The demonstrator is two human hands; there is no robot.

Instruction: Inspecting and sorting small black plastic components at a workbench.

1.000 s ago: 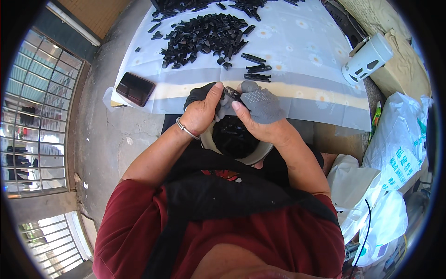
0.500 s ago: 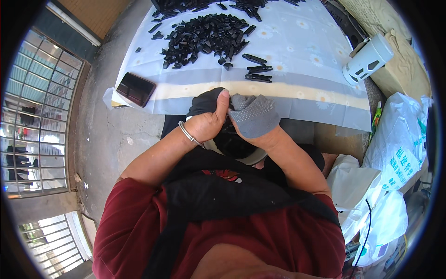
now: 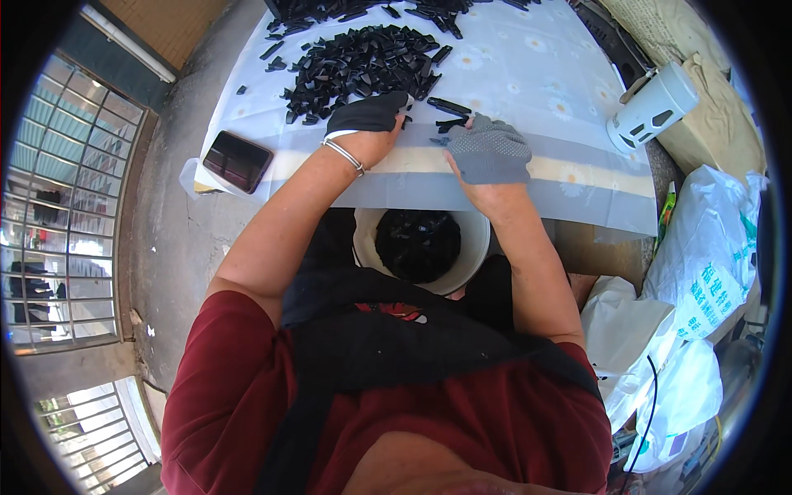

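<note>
My left hand (image 3: 371,122), in a black fingerless glove, rests at the near edge of a heap of small black plastic pieces (image 3: 363,70). Its fingers are bent together, and what they hold is hidden. My right hand (image 3: 491,153), in a grey dotted glove, is closed at the end of a long black plastic piece (image 3: 440,141). Another long black clip-like piece (image 3: 450,106) lies just beyond its fingers. Below the table edge, a whitish bucket (image 3: 474,247) holds black pieces (image 3: 417,245).
The table (image 3: 528,74) has a flowered white cloth. A phone (image 3: 238,162) lies at its left corner, and a white tumbler (image 3: 653,107) leans at the right. More black parts (image 3: 330,8) spread along the far side. White plastic bags (image 3: 701,247) crowd the right.
Both hands, together over the bucket before, have parted and moved forward onto the table. The left went to the small pieces, the right to the long ones. The bucket's contents now show.
</note>
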